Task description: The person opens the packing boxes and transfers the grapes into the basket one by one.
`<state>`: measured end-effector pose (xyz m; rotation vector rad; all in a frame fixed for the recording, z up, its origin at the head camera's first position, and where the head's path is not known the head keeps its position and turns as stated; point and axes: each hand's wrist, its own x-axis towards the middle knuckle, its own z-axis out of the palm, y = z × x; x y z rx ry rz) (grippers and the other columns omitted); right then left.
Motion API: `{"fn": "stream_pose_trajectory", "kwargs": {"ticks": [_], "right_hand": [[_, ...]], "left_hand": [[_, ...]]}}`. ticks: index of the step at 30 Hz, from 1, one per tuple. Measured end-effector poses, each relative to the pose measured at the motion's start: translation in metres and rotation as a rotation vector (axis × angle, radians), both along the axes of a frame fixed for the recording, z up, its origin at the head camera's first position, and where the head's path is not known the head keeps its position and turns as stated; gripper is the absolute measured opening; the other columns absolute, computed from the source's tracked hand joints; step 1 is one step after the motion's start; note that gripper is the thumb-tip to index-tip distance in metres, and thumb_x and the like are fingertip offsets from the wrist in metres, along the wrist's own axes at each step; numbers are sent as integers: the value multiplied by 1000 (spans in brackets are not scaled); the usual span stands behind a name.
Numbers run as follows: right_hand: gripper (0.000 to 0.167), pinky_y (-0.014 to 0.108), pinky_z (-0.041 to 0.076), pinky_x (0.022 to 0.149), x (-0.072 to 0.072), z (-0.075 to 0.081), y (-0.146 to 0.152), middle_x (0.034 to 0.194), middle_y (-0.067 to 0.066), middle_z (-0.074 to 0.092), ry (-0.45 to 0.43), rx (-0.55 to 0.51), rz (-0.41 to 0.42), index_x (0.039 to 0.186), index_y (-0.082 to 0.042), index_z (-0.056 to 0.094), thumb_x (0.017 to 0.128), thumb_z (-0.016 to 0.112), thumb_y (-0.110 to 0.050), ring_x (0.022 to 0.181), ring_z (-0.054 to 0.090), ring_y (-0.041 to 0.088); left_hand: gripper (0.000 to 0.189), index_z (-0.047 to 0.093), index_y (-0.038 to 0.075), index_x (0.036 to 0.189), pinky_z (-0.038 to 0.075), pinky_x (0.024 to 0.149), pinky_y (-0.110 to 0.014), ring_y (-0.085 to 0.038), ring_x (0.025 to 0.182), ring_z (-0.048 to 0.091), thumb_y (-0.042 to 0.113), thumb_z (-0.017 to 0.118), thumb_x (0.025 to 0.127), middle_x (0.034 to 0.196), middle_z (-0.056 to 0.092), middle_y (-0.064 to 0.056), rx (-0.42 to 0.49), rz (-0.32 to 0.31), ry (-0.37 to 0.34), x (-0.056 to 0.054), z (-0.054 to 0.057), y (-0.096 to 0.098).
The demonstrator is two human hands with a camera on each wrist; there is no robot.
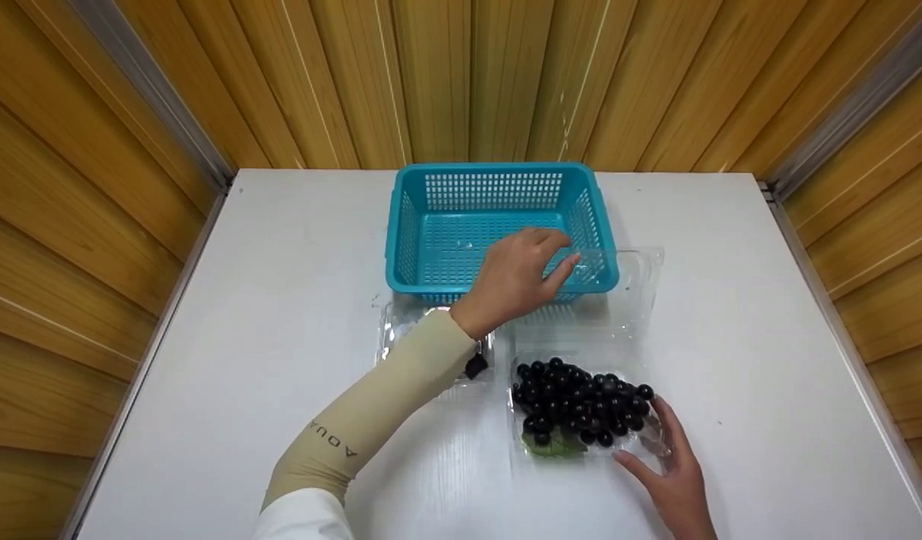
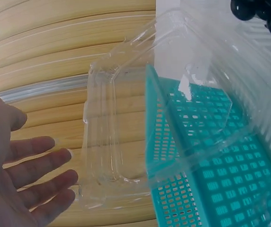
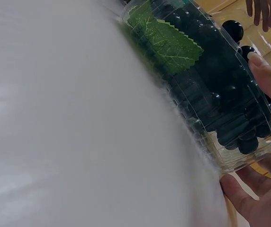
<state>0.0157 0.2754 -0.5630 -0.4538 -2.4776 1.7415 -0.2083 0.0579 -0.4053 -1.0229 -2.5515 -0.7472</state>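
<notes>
A clear plastic clamshell box stands unfolded on the table, its base [image 1: 650,437] holding a bunch of black grapes [image 1: 581,401] with a green leaf [image 1: 552,444] at the near side. My right hand [image 1: 674,476] grips the right end of this base, thumb at the near corner and fingers on the far side. The raised lid [image 1: 632,300] leans back toward the basket. Beside the lid's upper edge is my left hand [image 1: 517,274], fingers loosely bent and holding nothing. In the left wrist view, its fingertips [image 2: 69,177] point at the lid's edge with a small gap.
Behind the boxes sits a teal perforated basket [image 1: 397,232], its front rim overlapped by the lid. A second clear box [image 1: 389,330] with a dark item [image 1: 476,366] lies partly hidden under my left forearm. Wood-patterned walls [image 1: 506,82] enclose the white table [image 1: 295,285].
</notes>
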Motion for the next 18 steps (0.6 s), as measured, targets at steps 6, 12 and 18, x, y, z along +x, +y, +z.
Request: {"fn": "stream_pose_trajectory", "kwargs": {"ticks": [6,12,18], "right_hand": [[96,5,40,94,-1,1,-3,160,2,26,-11,-2,-10,155,-24,21,79,79,-14,125,35,-19],[96,6,40,93,-2,1,-5,160,2,27,-1,10,-15,155,-24,21,79,79,-15,125,35,-20],[100,5,37,94,-2,1,-7,161,-3,24,-59,22,-13,155,-30,16,79,80,-24,132,30,-16]], "left_hand": [[33,66,17,117,51,96,-26,-11,112,63,40,49,100,118,69,2,26,-132,34,8,1,3],[35,64,16,121,50,97,-24,-10,114,63,40,49,100,120,69,2,13,-225,38,14,-1,5],[37,61,17,126,49,101,-28,-12,120,60,40,50,99,129,65,2,-58,-246,-16,17,-2,5]]}}
